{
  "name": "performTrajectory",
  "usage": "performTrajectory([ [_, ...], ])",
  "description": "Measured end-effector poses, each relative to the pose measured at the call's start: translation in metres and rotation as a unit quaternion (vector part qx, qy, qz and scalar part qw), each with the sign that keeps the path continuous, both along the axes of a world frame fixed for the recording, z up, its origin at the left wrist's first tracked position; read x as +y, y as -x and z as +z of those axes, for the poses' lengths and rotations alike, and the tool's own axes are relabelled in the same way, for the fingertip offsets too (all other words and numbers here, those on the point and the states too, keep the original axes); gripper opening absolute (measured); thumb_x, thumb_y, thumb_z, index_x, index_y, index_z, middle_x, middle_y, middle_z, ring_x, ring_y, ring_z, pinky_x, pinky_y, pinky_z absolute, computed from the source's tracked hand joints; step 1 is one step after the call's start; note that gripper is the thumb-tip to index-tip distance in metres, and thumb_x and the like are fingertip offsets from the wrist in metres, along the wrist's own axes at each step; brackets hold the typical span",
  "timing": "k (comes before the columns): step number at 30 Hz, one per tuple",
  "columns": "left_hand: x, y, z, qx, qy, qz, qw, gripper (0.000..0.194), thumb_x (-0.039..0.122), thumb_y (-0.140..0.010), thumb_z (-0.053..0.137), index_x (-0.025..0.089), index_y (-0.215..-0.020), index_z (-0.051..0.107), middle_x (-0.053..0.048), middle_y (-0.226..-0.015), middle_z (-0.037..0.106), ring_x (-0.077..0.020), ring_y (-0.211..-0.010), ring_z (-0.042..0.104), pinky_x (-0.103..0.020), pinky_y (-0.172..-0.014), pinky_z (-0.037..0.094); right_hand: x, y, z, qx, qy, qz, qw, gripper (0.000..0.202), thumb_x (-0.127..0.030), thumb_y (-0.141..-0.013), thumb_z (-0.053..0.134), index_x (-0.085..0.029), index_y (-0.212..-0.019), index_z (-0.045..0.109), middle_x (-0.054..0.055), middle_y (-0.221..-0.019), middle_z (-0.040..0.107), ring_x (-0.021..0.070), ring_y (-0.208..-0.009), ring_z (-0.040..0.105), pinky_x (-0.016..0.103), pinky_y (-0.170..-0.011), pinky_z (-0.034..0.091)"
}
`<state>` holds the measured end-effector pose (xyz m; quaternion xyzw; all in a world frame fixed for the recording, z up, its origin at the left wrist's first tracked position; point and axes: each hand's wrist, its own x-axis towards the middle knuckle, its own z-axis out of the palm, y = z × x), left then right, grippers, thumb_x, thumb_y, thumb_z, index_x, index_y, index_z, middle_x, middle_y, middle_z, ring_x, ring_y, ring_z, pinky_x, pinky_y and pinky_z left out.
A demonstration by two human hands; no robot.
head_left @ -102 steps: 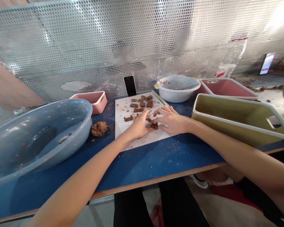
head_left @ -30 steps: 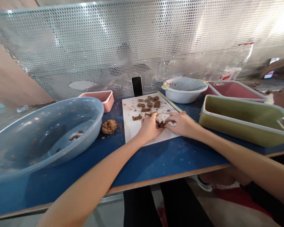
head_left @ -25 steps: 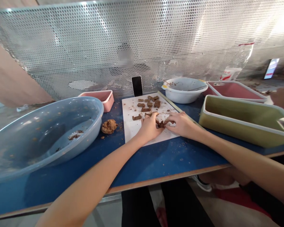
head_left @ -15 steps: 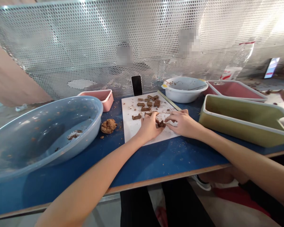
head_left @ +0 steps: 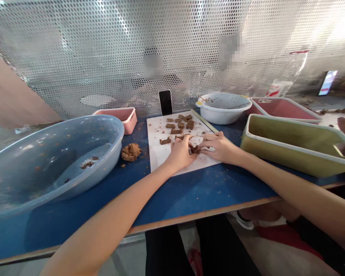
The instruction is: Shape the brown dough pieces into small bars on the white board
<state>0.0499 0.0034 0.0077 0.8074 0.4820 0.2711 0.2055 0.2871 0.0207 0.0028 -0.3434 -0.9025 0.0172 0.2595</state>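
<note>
A small lump of brown dough (head_left: 194, 149) lies on the white board (head_left: 158, 158), pinched between my two hands. My left hand (head_left: 180, 153) curls its thumb and fingers around the lump's left side. From the right, my right hand (head_left: 218, 147) presses its fingertips against the same piece. Just beyond my fingers lie several shaped brown pieces (head_left: 176, 131), some bone-like, with crumbs around them. One such piece (head_left: 165, 141) rests left of my left hand. A larger rough ball of dough (head_left: 131, 152) sits on the blue table, left of the board.
A big blue basin (head_left: 103, 161) stands at left, a pink box (head_left: 129, 120) behind it. A phone (head_left: 165, 102) leans on the perforated metal screen. A stick (head_left: 204, 122), white basin (head_left: 222, 115), green bin (head_left: 293, 149), pink bin (head_left: 313, 115) and bottle (head_left: 287, 76) are on the right.
My right hand has shifted slightly left, its fingers closer onto the dough lump. My left hand stays at the piece. The whole view has moved a little.
</note>
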Motion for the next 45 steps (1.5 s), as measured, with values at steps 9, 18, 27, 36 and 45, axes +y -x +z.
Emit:
performTrajectory([
  [9, -0.001, 0.0, 0.002, 0.01, 0.003, 0.01, 1.0, 0.076, 0.026, -0.09, 0.083, 0.018, -0.159, 0.052, -0.011, -0.123, 0.082, -0.0426, -0.138, 0.061, -0.062, -0.119, 0.043, -0.007, 0.002, 0.004, 0.019, -0.005, -0.013, 1.0, 0.016, -0.036, -0.107, 0.071, -0.029, -0.111, 0.085, 0.005, -0.103, 0.077, 0.0266, -0.105, 0.073, 0.046, -0.1, 0.034],
  [18, -0.002, 0.0, 0.002, 0.012, 0.0, 0.008, 1.0, 0.076, 0.027, -0.091, 0.084, 0.016, -0.159, 0.052, -0.011, -0.118, 0.083, -0.0428, -0.138, 0.06, -0.062, -0.119, 0.043, -0.007, 0.007, -0.003, 0.027, -0.009, -0.053, 0.998, 0.016, -0.033, -0.103, 0.073, -0.024, -0.096, 0.083, 0.005, -0.097, 0.079, 0.024, -0.094, 0.074, 0.044, -0.095, 0.036],
  [27, -0.002, 0.0, 0.002, 0.015, -0.012, 0.015, 1.0, 0.074, 0.025, -0.09, 0.085, 0.02, -0.157, 0.054, -0.01, -0.115, 0.083, -0.0419, -0.137, 0.063, -0.062, -0.119, 0.044, -0.008, 0.008, -0.004, 0.038, -0.02, -0.073, 0.996, 0.012, -0.031, -0.101, 0.072, -0.024, -0.099, 0.083, 0.005, -0.097, 0.077, 0.0227, -0.088, 0.072, 0.044, -0.094, 0.039],
  [36, -0.002, 0.0, 0.002, 0.009, -0.005, 0.01, 1.0, 0.073, 0.027, -0.091, 0.084, 0.018, -0.157, 0.053, -0.01, -0.116, 0.084, -0.0431, -0.137, 0.062, -0.063, -0.119, 0.043, -0.008, 0.006, -0.003, 0.036, -0.001, -0.04, 0.999, 0.015, -0.03, -0.104, 0.069, -0.025, -0.105, 0.084, 0.007, -0.1, 0.077, 0.0254, -0.098, 0.075, 0.043, -0.093, 0.043],
  [45, 0.001, 0.001, -0.003, 0.005, -0.016, 0.008, 1.0, 0.074, 0.026, -0.09, 0.083, 0.018, -0.157, 0.054, -0.012, -0.121, 0.083, -0.0438, -0.136, 0.062, -0.065, -0.119, 0.045, -0.007, 0.005, -0.003, 0.008, -0.011, -0.021, 1.0, 0.017, -0.03, -0.106, 0.068, -0.026, -0.104, 0.084, 0.006, -0.099, 0.075, 0.0253, -0.099, 0.073, 0.044, -0.092, 0.039],
])
